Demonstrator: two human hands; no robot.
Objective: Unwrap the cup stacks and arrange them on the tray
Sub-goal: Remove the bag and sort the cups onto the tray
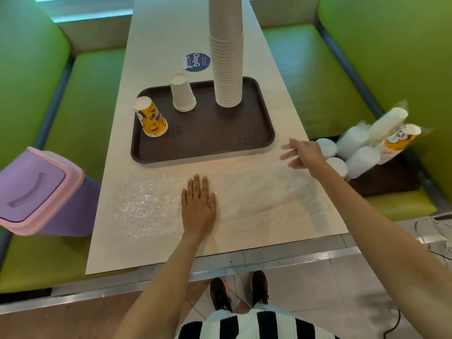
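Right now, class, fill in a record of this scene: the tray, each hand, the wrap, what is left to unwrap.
tray: tall white stack, short white stack, yellow stack, all rim down
left hand: flat on the wrap
right hand: open, stretched toward the wrapped stacks
wrap: clear, spread on the table before the tray
left to unwrap: wrapped stacks, right of the table
bin: purple, left of the table

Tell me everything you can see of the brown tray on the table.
The tray is dark brown, rectangular, with rounded corners and a low raised rim; it looks like textured plastic. It lies flat on the pale table. Upside down on it stand a yellow printed cup stack at the left, a short white stack behind that and a tall white stack farther right. No hand touches it.
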